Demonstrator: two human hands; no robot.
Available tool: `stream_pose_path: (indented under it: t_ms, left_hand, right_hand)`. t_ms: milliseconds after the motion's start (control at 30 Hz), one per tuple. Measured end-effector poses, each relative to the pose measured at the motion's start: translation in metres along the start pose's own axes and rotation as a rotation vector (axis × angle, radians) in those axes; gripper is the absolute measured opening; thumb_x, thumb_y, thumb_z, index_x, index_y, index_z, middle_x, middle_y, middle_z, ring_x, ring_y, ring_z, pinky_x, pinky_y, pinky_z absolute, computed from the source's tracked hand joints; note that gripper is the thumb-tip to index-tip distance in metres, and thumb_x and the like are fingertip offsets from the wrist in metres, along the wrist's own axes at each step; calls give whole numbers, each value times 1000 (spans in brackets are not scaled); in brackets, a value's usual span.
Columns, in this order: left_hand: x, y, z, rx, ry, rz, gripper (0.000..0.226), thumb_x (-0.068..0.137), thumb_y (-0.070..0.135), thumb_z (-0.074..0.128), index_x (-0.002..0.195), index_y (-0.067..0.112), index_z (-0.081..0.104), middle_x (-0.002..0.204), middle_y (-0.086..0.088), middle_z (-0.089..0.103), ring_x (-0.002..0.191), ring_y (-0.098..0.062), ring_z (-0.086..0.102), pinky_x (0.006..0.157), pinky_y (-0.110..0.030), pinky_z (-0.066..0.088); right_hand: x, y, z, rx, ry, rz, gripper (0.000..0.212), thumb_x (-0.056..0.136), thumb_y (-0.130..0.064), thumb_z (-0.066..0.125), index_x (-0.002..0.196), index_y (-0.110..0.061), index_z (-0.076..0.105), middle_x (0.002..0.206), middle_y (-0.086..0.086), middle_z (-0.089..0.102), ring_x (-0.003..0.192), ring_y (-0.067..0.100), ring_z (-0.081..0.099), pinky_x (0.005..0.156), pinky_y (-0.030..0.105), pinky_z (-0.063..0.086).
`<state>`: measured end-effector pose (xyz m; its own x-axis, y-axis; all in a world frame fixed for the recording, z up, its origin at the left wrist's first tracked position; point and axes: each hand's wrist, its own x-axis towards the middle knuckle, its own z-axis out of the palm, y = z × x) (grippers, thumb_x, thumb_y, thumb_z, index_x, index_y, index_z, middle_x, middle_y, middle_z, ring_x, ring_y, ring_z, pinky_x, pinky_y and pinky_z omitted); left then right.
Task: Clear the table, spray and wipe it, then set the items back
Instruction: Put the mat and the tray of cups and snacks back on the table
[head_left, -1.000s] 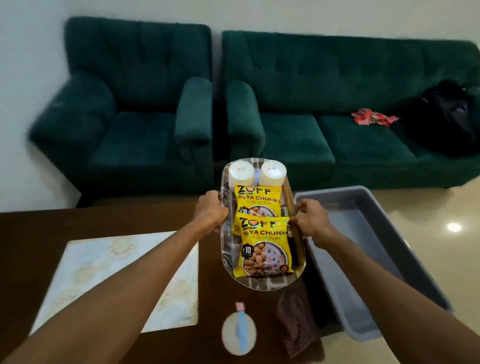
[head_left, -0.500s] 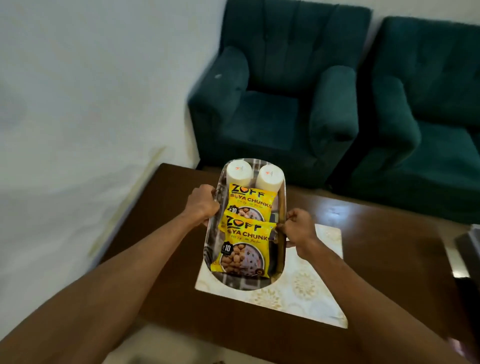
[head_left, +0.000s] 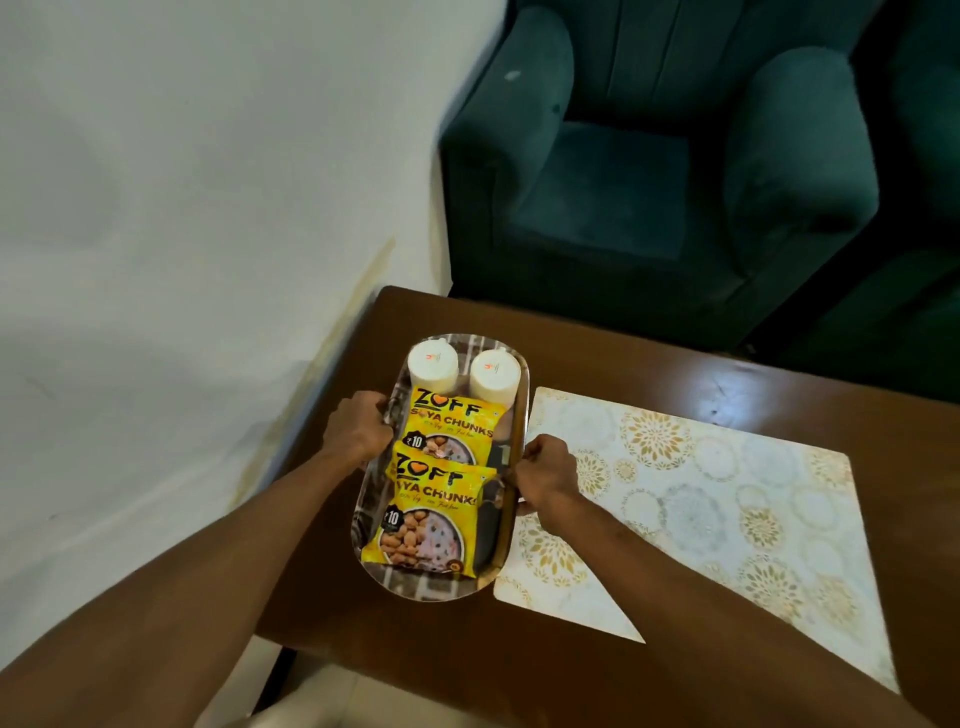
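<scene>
Over the left end of the table (head_left: 649, 364), an oval tray (head_left: 426, 590) was held by its two long sides. The left hand (head_left: 363, 434) gripped the left rim, its fingers curled tightly round the edge, a little past the middle toward the far end. The right hand (head_left: 545, 475) gripped the right rim about halfway along, with its fingers likewise curled round it. Both forearms reached in from the bottom of the view.

Whether the tray rested on the wood or hung just above it could not be told (its underside was hidden). Its right rim lay over the left edge of the mat (head_left: 701, 499), a pale sheet with gold and grey floral rings that lay flat on the table and stretched away to the right.

On the tray, two white tubs stood upright side by side at the far end, the left tub (head_left: 432, 366) and the right tub (head_left: 495, 374) close together. Just in front of them lay two yellow packets printed "ZOFF SOYA CHUNKS". The far packet (head_left: 452, 431) lay against the tubs, and the near packet (head_left: 426, 519) overlapped its lower edge and reached almost to the tray's near rim.

Beyond the table stood a dark green armchair (head_left: 623, 197), close to its far edge. A pale wall (head_left: 182, 208) filled the left of the view, with a yellowish stain running down toward the table's corner.
</scene>
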<state>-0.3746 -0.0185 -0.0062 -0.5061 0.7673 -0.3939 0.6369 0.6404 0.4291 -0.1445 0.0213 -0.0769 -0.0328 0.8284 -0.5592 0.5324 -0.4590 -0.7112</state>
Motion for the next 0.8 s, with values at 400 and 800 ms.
stream_pose_path:
  t_ms: [400,800]
  left_hand:
    - [35,-57,19,43,-23,4,29,80,6,65,106,18,71,105,-16,73,99,-37,68,84,-49,57]
    - [31,-70,24,77,-25,63,37,82,4,68,118,14,66,111,-15,71,105,-37,66,87,-51,55]
  right_hand:
    - [11,13,55,-56,4,-26,22,72,-20,73,80,-24,53,88,9,69,75,37,70,65,52,60]
    - [-12,13,64,-151,38,-87,29,78,-14,73,78,-23,46,93,12,65,78,38,68,67,54,59]
